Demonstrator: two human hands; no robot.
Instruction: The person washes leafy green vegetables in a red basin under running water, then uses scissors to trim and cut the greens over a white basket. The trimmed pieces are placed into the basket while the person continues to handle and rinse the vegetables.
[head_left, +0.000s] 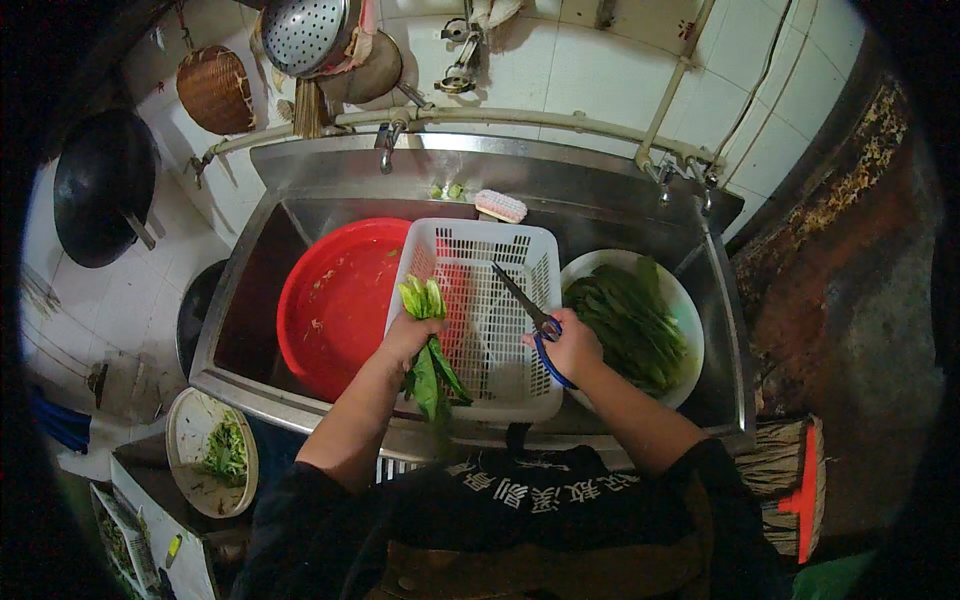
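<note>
Stems of a bunch of leafy greens (425, 297) stick up out of my left hand (411, 337), which is closed around them; the leaves hang below it. This hand is over the left side of a white plastic basket (553, 255). My right hand (576, 346) holds scissors (525, 300) with blue handles, the blades pointing up and left over the basket. To the left, under the basket's edge, lies a red basin (337, 315) with water and plant bits. A pale round basin (694, 360) to the right holds many dark green leaves (626, 326).
The basins and basket stand in a steel sink (262, 409) with taps (386, 146) behind. A pink and white scrubber (501, 205) lies at the back edge. A pale bucket (176, 442) with leaf scraps (225, 450) is at lower left, a mop (780, 480) at lower right.
</note>
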